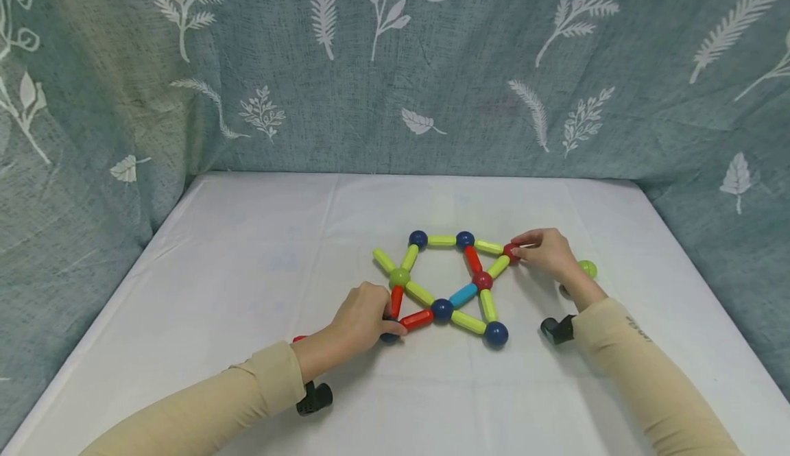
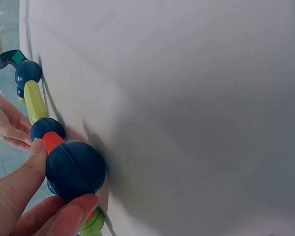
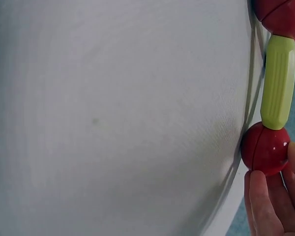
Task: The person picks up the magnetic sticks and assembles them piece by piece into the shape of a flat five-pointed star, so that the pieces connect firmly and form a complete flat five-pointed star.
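A magnetic ball-and-rod figure lies on the white table, its dark blue, red and green balls joined by red, yellow-green and light blue rods (image 1: pixel 463 295). At its near left corner, my left hand (image 1: pixel 361 315) pinches a dark blue ball (image 2: pixel 76 169) between thumb and fingers. Two red rods (image 1: pixel 416 319) meet that ball. My right hand (image 1: pixel 546 254) grips a red ball (image 3: pixel 265 150) at the figure's right corner; yellow-green rods (image 3: pixel 279 81) run from it. From the green ball (image 1: pixel 399 278) one yellow-green rod (image 1: pixel 383 260) sticks out with a free end.
Partly behind my right wrist lie a loose green ball (image 1: pixel 588 269) and a small dark item (image 1: pixel 564 291). Something red (image 1: pixel 299 338) peeks out behind my left wrist. Black wrist cameras (image 1: pixel 315 398) hang under both sleeves. A patterned curtain (image 1: pixel 395 99) stands behind the table.
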`<state>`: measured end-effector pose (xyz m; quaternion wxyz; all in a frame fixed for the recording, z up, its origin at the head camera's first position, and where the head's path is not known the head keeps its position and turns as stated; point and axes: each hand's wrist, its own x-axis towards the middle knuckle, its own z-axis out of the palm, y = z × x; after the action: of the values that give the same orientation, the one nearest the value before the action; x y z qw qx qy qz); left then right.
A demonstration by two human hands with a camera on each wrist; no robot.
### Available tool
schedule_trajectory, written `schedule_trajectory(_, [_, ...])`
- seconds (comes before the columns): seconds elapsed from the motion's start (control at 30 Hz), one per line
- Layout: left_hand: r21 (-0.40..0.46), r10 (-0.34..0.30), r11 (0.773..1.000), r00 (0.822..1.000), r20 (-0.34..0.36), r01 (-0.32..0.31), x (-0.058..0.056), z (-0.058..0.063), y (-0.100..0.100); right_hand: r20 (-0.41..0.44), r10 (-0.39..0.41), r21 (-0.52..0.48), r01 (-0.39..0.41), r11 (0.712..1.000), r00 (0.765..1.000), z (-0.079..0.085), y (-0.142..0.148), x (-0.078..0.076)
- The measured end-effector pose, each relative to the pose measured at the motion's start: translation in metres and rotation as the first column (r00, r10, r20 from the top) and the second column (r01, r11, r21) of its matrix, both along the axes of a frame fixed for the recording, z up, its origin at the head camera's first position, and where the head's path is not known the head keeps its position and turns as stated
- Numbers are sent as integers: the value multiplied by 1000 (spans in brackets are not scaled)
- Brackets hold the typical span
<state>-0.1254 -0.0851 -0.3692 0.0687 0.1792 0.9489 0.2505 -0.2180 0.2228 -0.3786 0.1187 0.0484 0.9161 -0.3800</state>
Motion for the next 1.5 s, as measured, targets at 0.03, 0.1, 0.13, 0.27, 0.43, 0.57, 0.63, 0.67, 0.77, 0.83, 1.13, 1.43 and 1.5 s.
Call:
schedule_trajectory(0.03, [3, -3, 1000, 1000, -1, 3, 0, 0, 0, 4, -4, -4, 4, 1000, 1000, 0, 0, 0])
schedule_trajectory(0.1, [10, -14, 1000, 1000, 3, 14, -1, -1, 0, 9, -11, -10, 11, 1000, 1000, 0, 1, 0])
schedule_trajectory(0.13, [11, -21, 1000, 1000, 17, 21, -2, -1, 0, 10, -15, -12, 15, 1000, 1000, 0, 2, 0])
schedule_trajectory(0.27, [21, -61, 998, 993, 98, 59, -3, 4, -12, 22, -28, -23, 29, 999, 999, -1, 4, 0])
schedule_trajectory(0.43, [53, -130, 991, 975, 180, 122, -1, 17, -57, 24, -35, -44, 36, 998, 999, -3, 1, 0])
schedule_trajectory(0.57, [68, -174, 984, 968, 182, 164, 3, 15, -101, 33, -44, -46, 46, 998, 998, -2, -1, 0])
schedule_trajectory(0.63, [61, -188, 982, 965, 181, 180, 6, 10, -117, 33, -42, -41, 44, 998, 999, -2, -2, 1])
schedule_trajectory(0.67, [58, -195, 980, 965, 176, 188, 7, 6, -124, 30, -43, -36, 44, 998, 999, -2, -2, 1])
schedule_trajectory(0.77, [78, -221, 974, 961, 164, 211, 8, -4, -135, 23, -42, -31, 43, 999, 999, -2, -2, 1])
schedule_trajectory(0.83, [101, -225, 972, 961, 163, 211, 8, -8, -137, 21, -46, -27, 47, 999, 999, -2, -1, 2])
schedule_trajectory(1.13, [78, -179, 983, 955, 235, 165, -5, 1, -130, 21, -76, -28, 77, 997, 997, -1, -3, 5])
schedule_trajectory(1.43, [21, -129, 992, 983, 131, 127, -59, 15, -102, 27, -93, -33, 94, 995, 995, -1, -4, 3])
schedule_trajectory(1.5, [25, -102, 995, 988, 113, 100, -72, 16, -89, 35, -86, -44, 88, 995, 996, -3, -3, 2])
